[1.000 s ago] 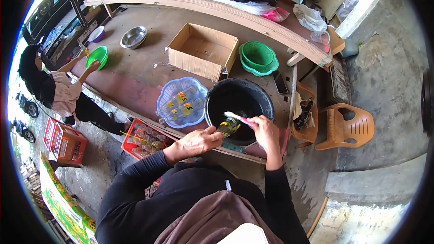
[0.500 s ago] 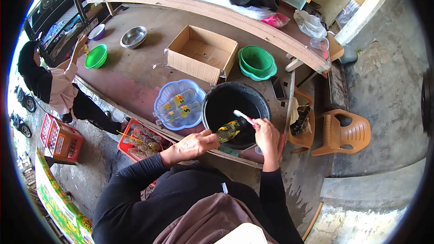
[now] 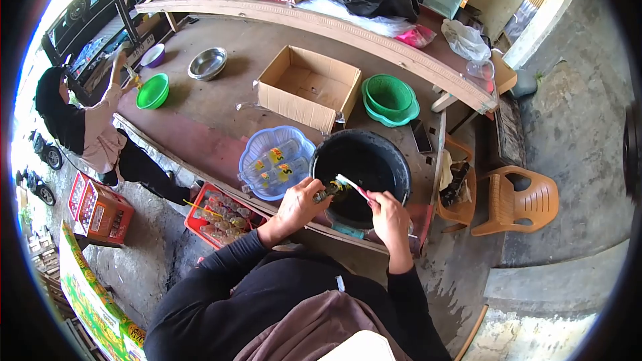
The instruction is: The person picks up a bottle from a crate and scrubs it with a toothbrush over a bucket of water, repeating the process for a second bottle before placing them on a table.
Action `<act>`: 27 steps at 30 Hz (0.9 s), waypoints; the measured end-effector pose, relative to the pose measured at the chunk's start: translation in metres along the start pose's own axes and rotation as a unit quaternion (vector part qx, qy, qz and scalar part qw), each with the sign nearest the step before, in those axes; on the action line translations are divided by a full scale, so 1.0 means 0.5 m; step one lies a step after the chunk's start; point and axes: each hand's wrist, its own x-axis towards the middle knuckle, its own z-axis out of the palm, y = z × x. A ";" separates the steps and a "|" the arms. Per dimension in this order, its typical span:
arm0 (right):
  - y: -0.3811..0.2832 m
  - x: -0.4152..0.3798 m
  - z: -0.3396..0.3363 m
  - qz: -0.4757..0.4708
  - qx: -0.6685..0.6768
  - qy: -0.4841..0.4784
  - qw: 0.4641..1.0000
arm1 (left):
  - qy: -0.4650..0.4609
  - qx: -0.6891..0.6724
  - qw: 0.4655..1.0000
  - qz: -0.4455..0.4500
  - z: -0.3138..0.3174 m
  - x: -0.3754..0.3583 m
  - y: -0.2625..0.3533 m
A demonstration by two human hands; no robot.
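Observation:
My left hand [image 3: 299, 207] is closed around a glass bottle [image 3: 326, 194] with a yellow label, seen end-on and partly hidden by the fingers. In my right hand [image 3: 390, 222] is a pink-and-white toothbrush [image 3: 356, 189], its bristle head close to the bottle. Both are over the near side of a black bucket [image 3: 403, 175] holding dark liquid. Left of the bucket stands a light-blue scalloped basin [image 3: 249, 150] with clear labelled bottles [image 3: 273, 172] lying in it.
A cardboard box [image 3: 304, 110], green basins [image 3: 391, 97] and a phone [image 3: 421, 136] lie beyond the bucket. Below the table edge sits a red crate [image 3: 195, 222] of bottles. Another person [image 3: 93, 127] works at the left by a green bowl [image 3: 153, 91]. Plastic chairs [image 3: 515, 199] stand right.
The bottle has turned in my left hand, so less of its label shows. The toothbrush head has come down and left toward it. The whole view has shifted slightly.

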 end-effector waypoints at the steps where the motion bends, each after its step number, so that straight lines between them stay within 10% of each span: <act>1: 0.017 0.000 0.014 0.004 0.025 0.007 1.000 | 0.004 0.006 1.000 -0.005 0.002 0.004 -0.002; 4: 0.058 0.001 0.028 0.047 -0.113 0.010 0.992 | 0.011 0.023 1.000 -0.013 0.006 0.003 -0.002; 27: -0.031 -0.036 0.004 -0.004 0.036 0.076 0.996 | 0.060 -0.066 0.987 -0.130 0.018 0.004 -0.025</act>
